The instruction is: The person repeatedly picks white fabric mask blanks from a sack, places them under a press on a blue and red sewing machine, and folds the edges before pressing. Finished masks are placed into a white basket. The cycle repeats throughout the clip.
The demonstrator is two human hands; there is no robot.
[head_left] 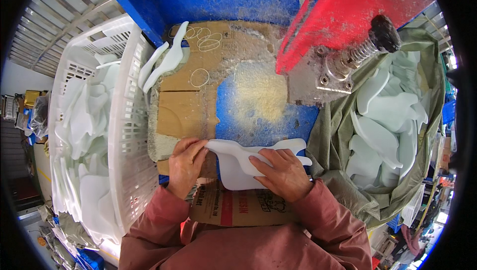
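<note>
Close to my body I hold a smooth white curved moulded piece (233, 173) with both hands. It has a raised wavy upper edge and a broad flat lower part, with narrow prongs at its right end. My left hand (185, 166) pinches the left tip between thumb and fingers. My right hand (285, 173) grips it right of the middle, thumb toward the left and fingers bent over it. Whether this is one piece or two stacked together, I cannot tell. Both hands are in front of a blue work surface (228, 121) dusted with pale powder (261, 93).
At left, a white slatted basket (131, 136) holds several similar pieces; two slim ones (171, 61) lie beside it. Thin rings (200, 77) rest on cardboard (179, 113). A red machine part (348, 11) with a spring (348, 64) overhangs the far right. A grey-green sack (325, 143) holds more pieces.
</note>
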